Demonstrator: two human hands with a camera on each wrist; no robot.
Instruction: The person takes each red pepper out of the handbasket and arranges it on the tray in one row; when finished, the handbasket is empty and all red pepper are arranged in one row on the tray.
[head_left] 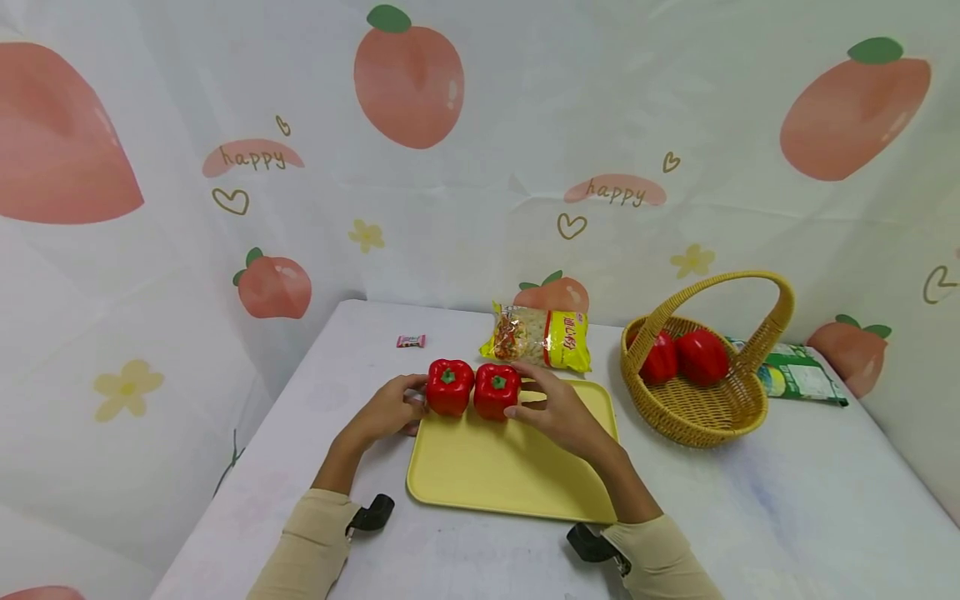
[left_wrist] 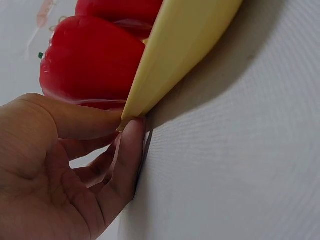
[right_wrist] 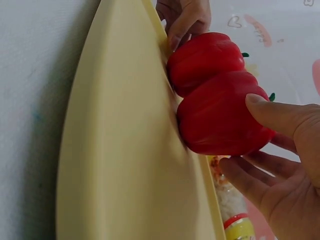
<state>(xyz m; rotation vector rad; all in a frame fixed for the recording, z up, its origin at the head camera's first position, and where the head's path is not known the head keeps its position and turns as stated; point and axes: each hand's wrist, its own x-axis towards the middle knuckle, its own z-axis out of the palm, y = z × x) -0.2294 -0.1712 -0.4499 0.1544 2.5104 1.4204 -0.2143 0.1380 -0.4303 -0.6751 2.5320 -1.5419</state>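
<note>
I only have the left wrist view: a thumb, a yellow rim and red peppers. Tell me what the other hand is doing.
Observer: The right hand grips the right pepper on the yellow tray.
Operator: Report where my pepper sits.
Observer: The left pepper stands at the tray's far left corner, against the other pepper, with the left hand touching it.
Operator: List what else is on the table.
Observer: A wicker basket right of the tray holds two more red peppers; a yellow noodle packet lies behind the tray.
</note>
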